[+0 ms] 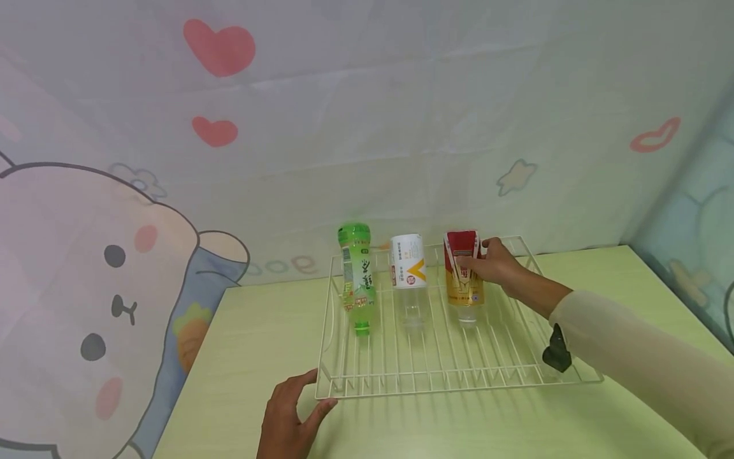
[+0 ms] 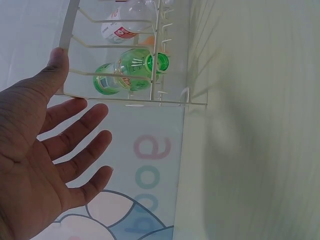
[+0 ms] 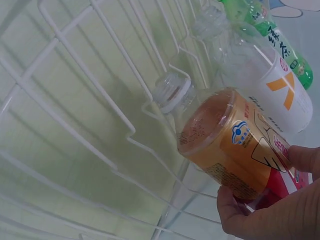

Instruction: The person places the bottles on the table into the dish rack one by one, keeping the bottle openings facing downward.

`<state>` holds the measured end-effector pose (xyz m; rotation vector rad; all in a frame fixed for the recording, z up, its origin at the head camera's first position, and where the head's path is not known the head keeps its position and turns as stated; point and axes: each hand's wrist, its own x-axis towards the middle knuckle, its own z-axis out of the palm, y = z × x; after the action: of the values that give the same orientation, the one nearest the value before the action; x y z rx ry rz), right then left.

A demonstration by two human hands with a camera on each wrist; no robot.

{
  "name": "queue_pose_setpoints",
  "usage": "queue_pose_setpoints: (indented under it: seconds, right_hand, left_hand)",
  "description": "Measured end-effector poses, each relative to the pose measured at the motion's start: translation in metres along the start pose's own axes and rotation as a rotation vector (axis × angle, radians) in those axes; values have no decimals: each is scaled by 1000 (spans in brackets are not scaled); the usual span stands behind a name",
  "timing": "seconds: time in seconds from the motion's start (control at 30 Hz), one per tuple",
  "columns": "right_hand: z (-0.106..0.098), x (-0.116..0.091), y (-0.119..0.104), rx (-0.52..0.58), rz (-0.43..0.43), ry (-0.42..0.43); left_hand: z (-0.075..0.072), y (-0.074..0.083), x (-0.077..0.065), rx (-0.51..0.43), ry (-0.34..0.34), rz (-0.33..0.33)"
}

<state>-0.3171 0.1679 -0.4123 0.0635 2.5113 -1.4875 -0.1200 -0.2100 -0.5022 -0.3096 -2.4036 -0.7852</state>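
Note:
My right hand [image 1: 500, 268] grips an upside-down bottle with a red and gold label [image 1: 463, 277], thumb on one side and fingers on the other. In the right wrist view its clear neck [image 3: 172, 92] points down toward the wires of a white wire rack [image 1: 459, 379]. At the rack's front left corner, my left hand [image 1: 289, 411] is spread, thumb tip against the rim in the left wrist view. Two more bottles stand neck-down in the rack: a green tea bottle [image 1: 358, 277] on the left and a clear one with a white label [image 1: 409, 271] in the middle.
The rack stands on a pale green table [image 1: 246, 331]. Behind it hangs a cloth backdrop [image 1: 367, 127] with hearts and a cartoon animal. A black strap piece [image 1: 556, 350] sits at the right sleeve, above the rack's right side.

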Motion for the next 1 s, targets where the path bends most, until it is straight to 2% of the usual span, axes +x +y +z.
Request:
queue_pose_setpoints:
  seconds: [0.4,0.73,1.0]
  right_hand:
    - [0,-5,-4,-2,12,14]
    - [-5,-12,-5,-5,-9,34]
    - [-6,-30,-4,-51,-41,70]
  left_hand:
    - [-3,2,1,8,-64,-50]
    - [-2,0,1,13,-55,-43]
    - [-1,-1,0,14,-53,-56]
